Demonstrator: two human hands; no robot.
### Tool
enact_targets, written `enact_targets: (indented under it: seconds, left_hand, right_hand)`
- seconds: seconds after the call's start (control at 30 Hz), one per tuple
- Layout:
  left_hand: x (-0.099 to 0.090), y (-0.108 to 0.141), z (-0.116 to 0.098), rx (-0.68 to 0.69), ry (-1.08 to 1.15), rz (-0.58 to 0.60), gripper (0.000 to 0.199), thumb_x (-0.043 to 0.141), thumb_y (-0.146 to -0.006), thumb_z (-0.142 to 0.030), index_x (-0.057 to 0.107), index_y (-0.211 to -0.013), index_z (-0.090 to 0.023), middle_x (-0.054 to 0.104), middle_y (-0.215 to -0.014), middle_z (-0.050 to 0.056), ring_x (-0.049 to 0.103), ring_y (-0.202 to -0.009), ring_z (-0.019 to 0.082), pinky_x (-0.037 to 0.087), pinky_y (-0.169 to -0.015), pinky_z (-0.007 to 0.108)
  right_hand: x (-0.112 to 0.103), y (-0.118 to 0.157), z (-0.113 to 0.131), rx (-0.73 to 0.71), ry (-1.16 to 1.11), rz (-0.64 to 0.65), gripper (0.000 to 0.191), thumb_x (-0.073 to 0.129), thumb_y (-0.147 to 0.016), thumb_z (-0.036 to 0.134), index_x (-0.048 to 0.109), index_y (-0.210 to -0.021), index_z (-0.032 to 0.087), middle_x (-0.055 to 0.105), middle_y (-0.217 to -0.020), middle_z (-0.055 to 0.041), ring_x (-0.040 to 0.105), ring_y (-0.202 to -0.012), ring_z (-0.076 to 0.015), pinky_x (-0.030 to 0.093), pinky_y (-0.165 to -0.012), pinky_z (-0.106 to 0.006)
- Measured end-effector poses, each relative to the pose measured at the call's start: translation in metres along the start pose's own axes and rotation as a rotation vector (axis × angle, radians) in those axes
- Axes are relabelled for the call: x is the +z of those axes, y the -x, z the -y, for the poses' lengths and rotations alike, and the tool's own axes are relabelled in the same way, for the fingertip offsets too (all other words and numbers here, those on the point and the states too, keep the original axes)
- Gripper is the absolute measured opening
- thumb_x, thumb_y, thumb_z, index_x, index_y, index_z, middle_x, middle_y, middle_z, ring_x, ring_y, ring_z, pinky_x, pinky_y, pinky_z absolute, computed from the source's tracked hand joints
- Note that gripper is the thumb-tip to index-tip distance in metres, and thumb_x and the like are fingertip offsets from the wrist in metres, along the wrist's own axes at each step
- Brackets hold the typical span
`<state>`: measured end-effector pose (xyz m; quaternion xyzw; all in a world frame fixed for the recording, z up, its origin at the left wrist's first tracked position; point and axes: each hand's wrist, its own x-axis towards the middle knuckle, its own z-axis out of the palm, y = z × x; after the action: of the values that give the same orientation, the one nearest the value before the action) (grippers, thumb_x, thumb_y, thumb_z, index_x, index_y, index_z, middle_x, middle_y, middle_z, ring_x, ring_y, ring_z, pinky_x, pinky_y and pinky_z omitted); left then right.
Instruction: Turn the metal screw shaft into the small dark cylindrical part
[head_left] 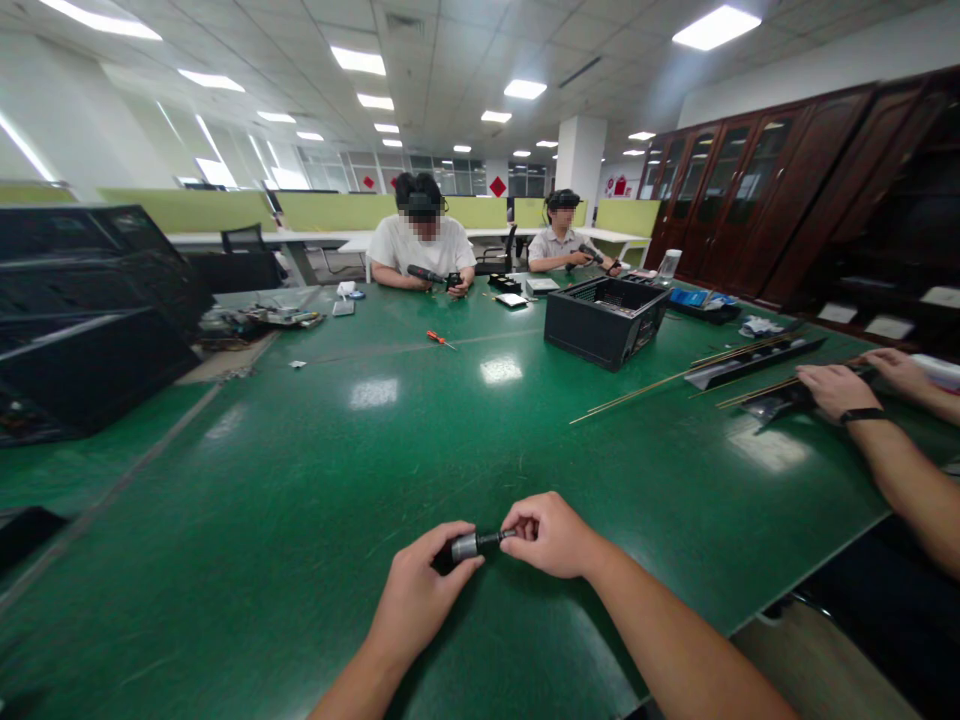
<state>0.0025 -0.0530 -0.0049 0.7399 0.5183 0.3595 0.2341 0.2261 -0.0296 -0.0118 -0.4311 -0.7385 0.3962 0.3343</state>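
Observation:
Over the near part of the green table (420,440), my left hand (420,590) is closed round a black tool with a silver collar (465,547). Its body is mostly hidden in my palm, so I cannot tell the exact kind. A narrow dark shaft (490,538) points from the collar to the right. My right hand (551,535) pinches the thin metal tip (508,534) of that shaft between thumb and fingers. Both hands are close together, the tool lying roughly level between them.
An orange-handled screwdriver (439,339) lies farther out. Beyond it stands a black computer case (606,318). Thin brass-coloured rods (637,395) lie at right, near another person's hands (836,390). Large black cases (82,330) stand left. Two people sit across the table, holding dark tools.

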Motion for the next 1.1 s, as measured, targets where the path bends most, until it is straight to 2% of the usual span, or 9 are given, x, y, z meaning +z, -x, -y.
enact_targets:
  seconds: [1.1]
  left_hand:
    - [-0.0008,-0.0005,0.0003,-0.001,-0.009,0.003,0.027,0.07,-0.076,-0.03,0.072,-0.102,-0.027,0.074,-0.102,0.001,0.069,-0.094,0.022,0.055,-0.088,0.034]
  right_hand:
    - [-0.0018,-0.0007,0.0003,0.002,-0.011,-0.023,0.005,0.068,-0.074,0.019,0.069,-0.077,0.015,0.057,-0.057,0.0038,0.048,-0.048,-0.0079,0.034,-0.046,-0.018]
